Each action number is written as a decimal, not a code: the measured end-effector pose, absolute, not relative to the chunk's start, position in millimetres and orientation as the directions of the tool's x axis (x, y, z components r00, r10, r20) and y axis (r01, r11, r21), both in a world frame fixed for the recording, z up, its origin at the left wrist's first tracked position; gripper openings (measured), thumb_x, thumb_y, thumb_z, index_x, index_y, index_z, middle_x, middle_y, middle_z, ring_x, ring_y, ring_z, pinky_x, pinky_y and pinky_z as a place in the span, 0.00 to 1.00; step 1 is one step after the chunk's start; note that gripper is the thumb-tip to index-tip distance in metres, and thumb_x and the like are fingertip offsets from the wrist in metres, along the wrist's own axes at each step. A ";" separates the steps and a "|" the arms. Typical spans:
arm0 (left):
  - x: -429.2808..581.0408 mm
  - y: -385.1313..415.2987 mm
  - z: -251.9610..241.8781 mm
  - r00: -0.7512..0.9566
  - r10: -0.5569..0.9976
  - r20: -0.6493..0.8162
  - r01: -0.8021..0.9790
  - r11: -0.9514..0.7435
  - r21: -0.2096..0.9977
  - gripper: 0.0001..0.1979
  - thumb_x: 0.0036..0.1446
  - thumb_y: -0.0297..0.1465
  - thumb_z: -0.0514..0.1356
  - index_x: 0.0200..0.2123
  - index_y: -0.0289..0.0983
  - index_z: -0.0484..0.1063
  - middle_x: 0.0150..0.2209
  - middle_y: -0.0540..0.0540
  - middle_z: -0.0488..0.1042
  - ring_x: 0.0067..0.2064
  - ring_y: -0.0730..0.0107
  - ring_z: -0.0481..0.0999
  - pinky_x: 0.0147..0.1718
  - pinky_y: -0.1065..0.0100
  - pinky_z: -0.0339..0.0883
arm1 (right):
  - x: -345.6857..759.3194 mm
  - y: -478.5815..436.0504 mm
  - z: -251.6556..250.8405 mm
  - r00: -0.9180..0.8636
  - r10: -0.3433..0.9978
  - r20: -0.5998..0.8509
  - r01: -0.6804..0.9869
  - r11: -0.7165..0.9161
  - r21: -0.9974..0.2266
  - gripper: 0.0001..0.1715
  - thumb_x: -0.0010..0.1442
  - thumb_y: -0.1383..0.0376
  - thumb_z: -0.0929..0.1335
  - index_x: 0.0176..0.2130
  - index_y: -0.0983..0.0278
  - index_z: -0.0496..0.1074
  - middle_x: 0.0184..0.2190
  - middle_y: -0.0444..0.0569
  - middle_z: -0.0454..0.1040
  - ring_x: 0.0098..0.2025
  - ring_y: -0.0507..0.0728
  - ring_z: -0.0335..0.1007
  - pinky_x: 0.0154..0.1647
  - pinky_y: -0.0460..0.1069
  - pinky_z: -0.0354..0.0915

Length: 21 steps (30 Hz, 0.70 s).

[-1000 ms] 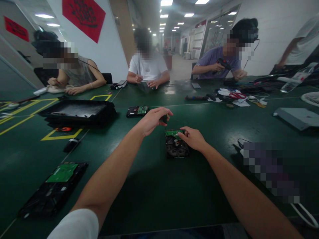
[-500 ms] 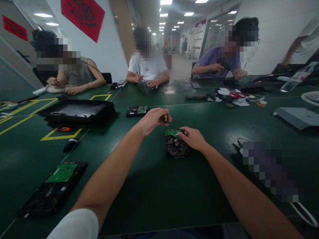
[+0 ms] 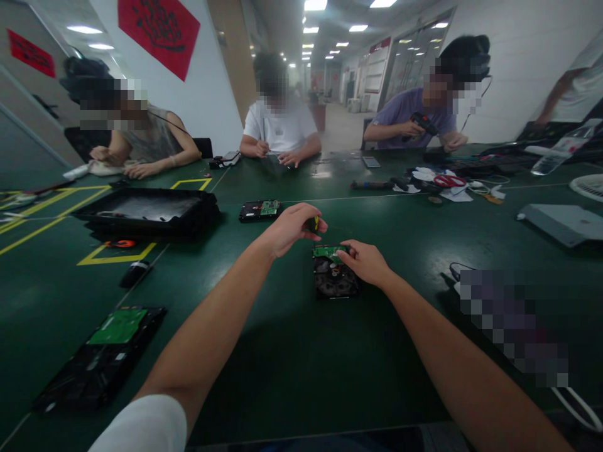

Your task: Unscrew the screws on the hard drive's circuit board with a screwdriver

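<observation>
A hard drive lies on the green table in front of me, its green circuit board at the far end. My right hand grips the drive's right side, thumb resting on the board. Just above the far edge of the drive, my left hand is closed around a screwdriver with a black-and-yellow handle. Its shaft is too thin and dark to make out, so I cannot tell whether the tip touches the board.
Other hard drives lie at the near left and beyond my left hand. A black tray stands at left, near an orange-handled tool. At right are a grey box and a blurred-out object. Several people work across the table.
The screwdriver handle has turned slightly in my left hand, and its fingers have shifted a little. My right hand and the hard drive stay in place.
</observation>
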State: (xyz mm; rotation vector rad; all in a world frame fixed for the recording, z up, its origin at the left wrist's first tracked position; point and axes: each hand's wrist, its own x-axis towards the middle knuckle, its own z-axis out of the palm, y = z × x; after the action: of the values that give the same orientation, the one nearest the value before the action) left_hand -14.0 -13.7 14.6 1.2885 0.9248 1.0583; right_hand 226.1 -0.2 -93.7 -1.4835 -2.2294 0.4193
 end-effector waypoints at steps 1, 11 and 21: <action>-13.9 -13.2 13.9 0.271 0.962 0.037 -0.108 -0.007 0.994 0.09 0.58 0.36 0.61 0.38 0.36 0.72 0.36 0.39 0.79 0.39 0.61 0.79 0.34 0.63 0.74 | 226.2 -0.1 -93.9 -0.336 0.925 0.180 0.796 0.381 -0.471 0.27 0.68 0.47 0.65 0.57 0.60 0.74 0.33 0.48 0.78 0.32 0.55 0.70 0.30 0.48 0.56; -15.9 -8.8 11.6 0.263 0.960 0.090 -0.010 -0.091 0.996 0.10 0.59 0.36 0.59 0.36 0.35 0.75 0.38 0.41 0.77 0.40 0.64 0.77 0.32 0.68 0.72 | 226.7 0.8 -95.2 -0.346 0.922 0.175 0.795 0.387 -0.467 0.27 0.69 0.48 0.65 0.57 0.60 0.74 0.32 0.47 0.78 0.32 0.54 0.69 0.30 0.48 0.56; -19.7 -7.3 10.9 0.225 0.974 0.037 0.015 -0.041 0.999 0.12 0.59 0.38 0.58 0.37 0.35 0.74 0.38 0.38 0.79 0.40 0.60 0.79 0.33 0.64 0.74 | 226.6 0.2 -93.5 -0.341 0.926 0.162 0.797 0.376 -0.473 0.27 0.69 0.47 0.65 0.57 0.60 0.74 0.33 0.48 0.78 0.33 0.55 0.70 0.31 0.48 0.55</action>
State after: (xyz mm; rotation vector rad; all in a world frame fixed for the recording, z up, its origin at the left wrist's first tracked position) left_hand -19.7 -7.3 10.9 1.3502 1.0353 1.0588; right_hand 226.6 0.2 -93.5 -1.4944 -2.2396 0.4382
